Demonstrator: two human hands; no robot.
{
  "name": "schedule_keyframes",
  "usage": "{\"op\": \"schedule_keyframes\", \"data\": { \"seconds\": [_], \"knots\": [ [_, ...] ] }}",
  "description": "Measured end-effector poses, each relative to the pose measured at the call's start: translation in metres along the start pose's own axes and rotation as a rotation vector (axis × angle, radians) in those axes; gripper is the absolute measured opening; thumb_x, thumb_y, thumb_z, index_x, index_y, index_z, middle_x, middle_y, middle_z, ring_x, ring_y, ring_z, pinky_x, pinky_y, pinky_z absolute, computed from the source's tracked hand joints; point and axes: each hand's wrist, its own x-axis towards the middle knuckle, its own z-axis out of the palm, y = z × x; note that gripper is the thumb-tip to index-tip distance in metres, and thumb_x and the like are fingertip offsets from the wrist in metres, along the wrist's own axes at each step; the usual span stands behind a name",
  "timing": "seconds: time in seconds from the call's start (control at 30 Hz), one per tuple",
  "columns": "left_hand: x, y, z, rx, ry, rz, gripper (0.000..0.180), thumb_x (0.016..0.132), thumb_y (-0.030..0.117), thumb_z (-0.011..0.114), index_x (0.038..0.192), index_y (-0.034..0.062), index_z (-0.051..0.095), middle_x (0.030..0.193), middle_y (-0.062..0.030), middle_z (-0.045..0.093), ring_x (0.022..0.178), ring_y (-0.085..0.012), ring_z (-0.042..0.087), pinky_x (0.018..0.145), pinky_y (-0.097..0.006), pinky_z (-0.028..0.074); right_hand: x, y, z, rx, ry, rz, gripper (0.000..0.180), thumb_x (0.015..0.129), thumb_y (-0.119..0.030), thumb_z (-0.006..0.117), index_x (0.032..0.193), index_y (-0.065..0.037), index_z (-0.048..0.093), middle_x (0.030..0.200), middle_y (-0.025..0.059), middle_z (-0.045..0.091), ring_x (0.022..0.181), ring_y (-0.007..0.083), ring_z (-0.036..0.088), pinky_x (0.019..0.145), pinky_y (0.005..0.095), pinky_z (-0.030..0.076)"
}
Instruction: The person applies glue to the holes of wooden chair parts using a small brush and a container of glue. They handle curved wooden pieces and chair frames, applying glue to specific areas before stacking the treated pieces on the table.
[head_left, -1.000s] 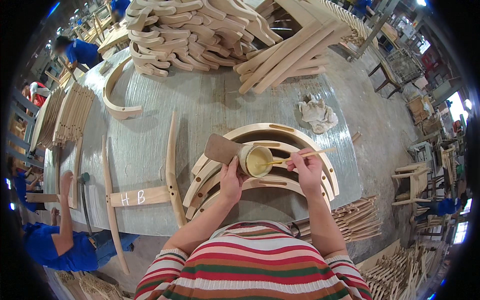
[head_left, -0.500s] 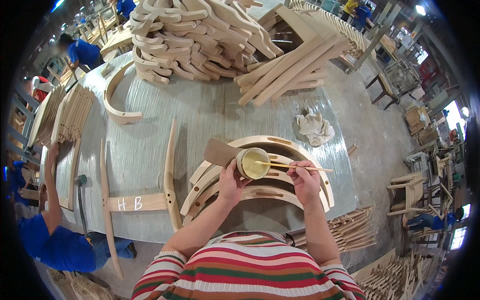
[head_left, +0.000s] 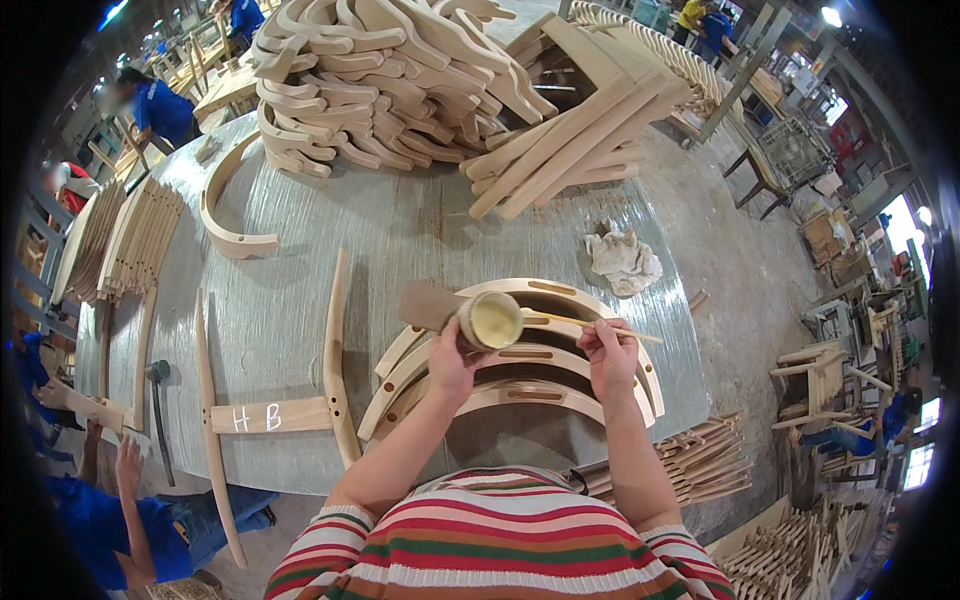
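My left hand is wrapped round a cup of pale yellow paste, tilted so its opening shows. A flat brown piece juts out beside the cup; whether that hand also holds it, I cannot tell. Between the fingers of my right hand is a thin wooden stick, its tip just right of the cup's rim, over the curved pieces. Below both hands lie several curved wooden pieces, nested as arcs, with slots in their top faces and round holes near the ends.
An H-shaped wooden frame and a mallet lie left. Curved wooden parts and straight ones are piled at the back. A crumpled white cloth sits right. A co-worker in blue handles wood at the left edge.
The stick's tip has come out of the cup and is now beside its rim. The cup has shifted slightly left and tilted differently. At left, the co-worker's hands have moved nearer.
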Motion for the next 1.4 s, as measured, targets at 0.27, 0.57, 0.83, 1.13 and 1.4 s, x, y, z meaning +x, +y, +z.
{"op": "schedule_keyframes", "data": {
  "seconds": [0.27, 0.57, 0.83, 1.13, 1.4],
  "knots": [
    [-0.015, 0.026, -0.019, -0.032, 0.054, 0.065, 0.04, 0.097, 0.03, 0.029, 0.121, 0.0033, 0.047, 0.118, -0.0135, 0.055, 0.107, -0.0282, 0.055, 0.088, -0.048, 0.05, 0.01, 0.012, 0.004, -0.516, -0.146, -0.233, 0.007, 0.084, -0.004, 0.063, 0.082, -0.001, 0.057, 0.074, 0.0032, 0.061, 0.067, 0.0066, 0.056, 0.06, 0.0209, 0.046],
    [-0.022, 0.031, -0.032, -0.103, 0.063, 0.077, 0.04, 0.098, 0.029, 0.029, 0.121, 0.0016, 0.046, 0.119, -0.0148, 0.054, 0.109, -0.0308, 0.055, 0.091, -0.05, 0.048, 0.004, -0.012, 0.01, -1.082, -0.37, -0.734, 0.009, 0.078, 0.0, 0.066, 0.08, -0.003, 0.058, 0.073, 0.0101, 0.059, 0.065, 0.0263, 0.058, 0.057, 0.0329, 0.046],
    [-0.025, 0.031, -0.026, -0.094, 0.075, 0.065, 0.04, 0.097, 0.03, 0.03, 0.121, 0.0014, 0.047, 0.118, -0.0148, 0.055, 0.109, -0.0303, 0.055, 0.09, -0.05, 0.049, 0.01, 0.003, 0.049, -0.958, -0.549, -0.807, 0.009, 0.078, 0.0, 0.064, 0.081, -0.003, 0.056, 0.073, 0.0103, 0.058, 0.067, 0.0274, 0.058, 0.059, 0.0348, 0.047],
    [-0.022, 0.038, -0.038, -0.146, 0.086, 0.103, 0.041, 0.097, 0.029, 0.03, 0.121, 0.0009, 0.047, 0.118, -0.0153, 0.055, 0.109, -0.0305, 0.055, 0.089, -0.05, 0.049, -0.002, 0.0, 0.055, -1.042, -0.384, -0.56, 0.008, 0.082, -0.005, 0.06, 0.077, -0.002, 0.053, 0.071, 0.0129, 0.053, 0.065, 0.0308, 0.054, 0.059, 0.0365, 0.044],
    [-0.027, 0.046, -0.038, -0.19, 0.057, 0.092, 0.033, 0.097, 0.027, 0.035, 0.115, 0.0055, 0.053, 0.114, -0.008, 0.058, 0.105, -0.0228, 0.057, 0.09, -0.044, 0.048, 0.008, -0.024, 0.046, -1.206, -0.319, -0.437, 0.011, 0.083, -0.009, 0.061, 0.079, -0.002, 0.054, 0.071, 0.0126, 0.056, 0.065, 0.027, 0.056, 0.057, 0.0349, 0.044]
  ]
}}
